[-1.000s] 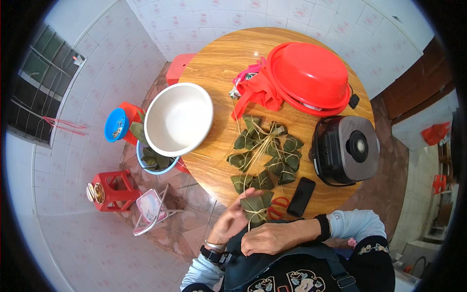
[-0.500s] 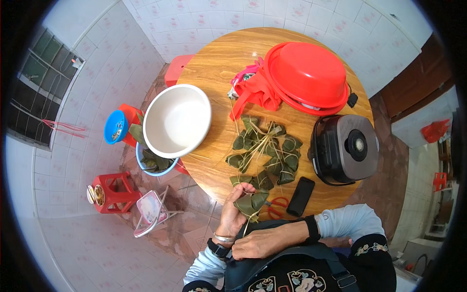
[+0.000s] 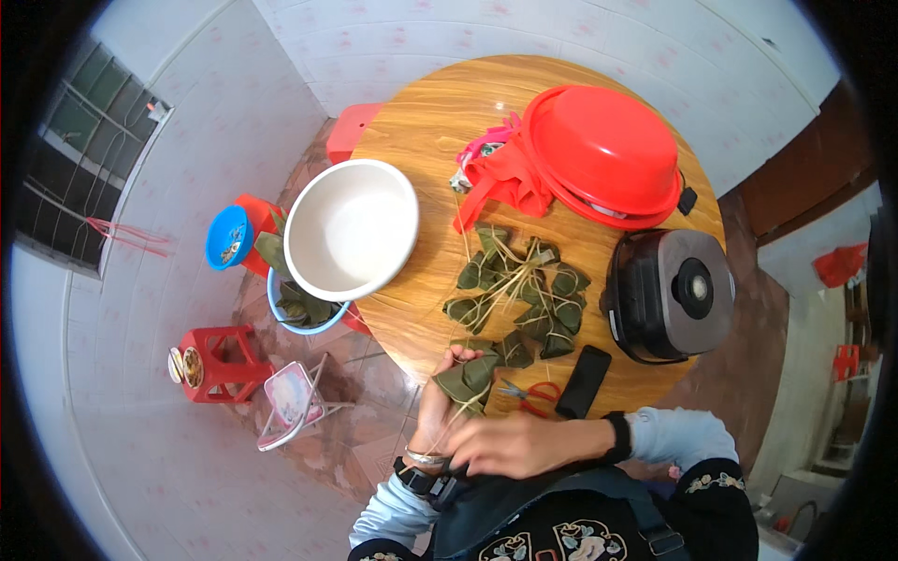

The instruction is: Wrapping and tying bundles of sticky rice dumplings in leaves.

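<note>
My left hand (image 3: pixel 432 411) is closed around a leaf-wrapped rice dumpling (image 3: pixel 465 381) at the table's near edge. From its leaves a pale tying string (image 3: pixel 456 418) trails down to the fingertips of my right hand (image 3: pixel 510 446), which is slightly blurred. Its fingers are bent together and seem to pinch the string; the exact grip is partly hidden. Just beyond lies a cluster of tied rice dumplings (image 3: pixel 533 318), their strings gathered in the middle. Red-handled scissors (image 3: pixel 540 400) rest right of the held dumpling, next to a black phone (image 3: pixel 583 381).
On the round wooden table (image 3: pixel 426 122) stand a white basin (image 3: pixel 351 229), an upturned red basin (image 3: pixel 603 140) and a dark rice cooker (image 3: pixel 672 290). A red cloth bag (image 3: pixel 510 182) lies between the basins. Left of the table are a blue basin of leaves (image 3: pixel 309 313), a red stool (image 3: pixel 224 360) and a folding chair (image 3: pixel 295 397).
My right hand has risen from beside my left wrist, its fist loosening into bent fingers. The held dumpling has tilted and shifted slightly left, and more string shows. The whole view has shifted a little.
</note>
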Tool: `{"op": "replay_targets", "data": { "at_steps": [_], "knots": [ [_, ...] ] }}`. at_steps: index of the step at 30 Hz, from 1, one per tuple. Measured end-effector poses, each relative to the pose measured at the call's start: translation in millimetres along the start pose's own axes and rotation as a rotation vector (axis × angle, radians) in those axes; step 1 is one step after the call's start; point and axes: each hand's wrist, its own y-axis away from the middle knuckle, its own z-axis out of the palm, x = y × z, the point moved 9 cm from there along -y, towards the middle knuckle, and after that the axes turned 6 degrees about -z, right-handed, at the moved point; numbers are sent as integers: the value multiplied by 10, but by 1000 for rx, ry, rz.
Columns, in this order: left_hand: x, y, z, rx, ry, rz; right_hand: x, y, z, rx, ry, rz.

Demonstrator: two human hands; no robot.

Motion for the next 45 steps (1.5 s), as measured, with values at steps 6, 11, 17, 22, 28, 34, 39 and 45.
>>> {"op": "replay_targets", "data": {
  "at_steps": [6,11,17,22,28,34,39,45],
  "knots": [
    [64,-92,-36,42,-8,71,556,594,-709,411,21,662],
    [-36,-168,-4,88,-116,149,686,713,-533,382,222,739],
    [-37,-163,-33,97,-163,231,696,712,-491,437,202,594],
    [-44,-135,-8,69,-75,242,731,729,-434,344,217,656],
    [-12,-154,-29,44,-66,246,939,890,-327,318,-42,924],
    [154,-84,186,76,-311,237,1128,1026,-733,461,-41,731],
    [157,-112,11,34,-602,188,1119,1042,-912,471,-58,662],
    [121,-334,-559,24,-1129,146,1134,1253,-1603,657,223,626]
  ]
}}
